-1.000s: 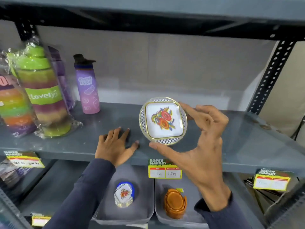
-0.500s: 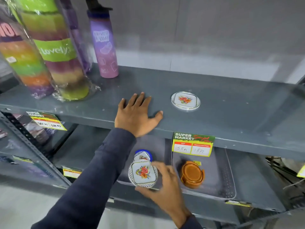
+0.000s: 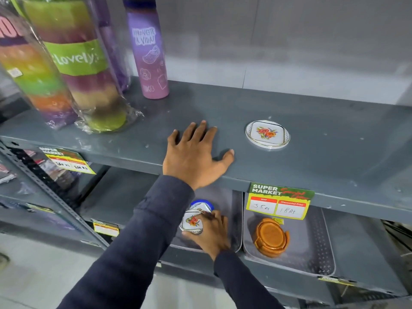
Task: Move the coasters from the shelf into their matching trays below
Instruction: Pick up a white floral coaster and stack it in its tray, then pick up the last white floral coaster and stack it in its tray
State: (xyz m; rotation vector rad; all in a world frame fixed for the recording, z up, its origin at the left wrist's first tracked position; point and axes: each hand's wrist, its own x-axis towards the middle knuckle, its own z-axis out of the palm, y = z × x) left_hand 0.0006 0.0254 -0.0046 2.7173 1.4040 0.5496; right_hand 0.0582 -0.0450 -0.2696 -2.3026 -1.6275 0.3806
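A white floral coaster [image 3: 267, 134] with a gold rim lies flat on the grey shelf [image 3: 334, 152]. My left hand [image 3: 194, 157] rests flat on the shelf's front edge, fingers spread, holding nothing. Below, my right hand [image 3: 211, 233] grips a second white floral coaster [image 3: 192, 221] inside the left grey tray [image 3: 234, 210], against a blue-edged stack of coasters [image 3: 201, 205] standing there. The right grey tray [image 3: 312, 248] holds an orange-brown coaster set [image 3: 270, 237].
Wrapped stacks of coloured bowls [image 3: 82, 70] and a purple bottle [image 3: 149, 54] stand on the shelf's left. A price tag [image 3: 279, 202] hangs from the shelf edge above the trays. Another tag [image 3: 69, 160] hangs at the left.
My right hand has carried the floral coaster down from shelf height into the left tray. My left hand stayed on the shelf edge. The view tilted downward.
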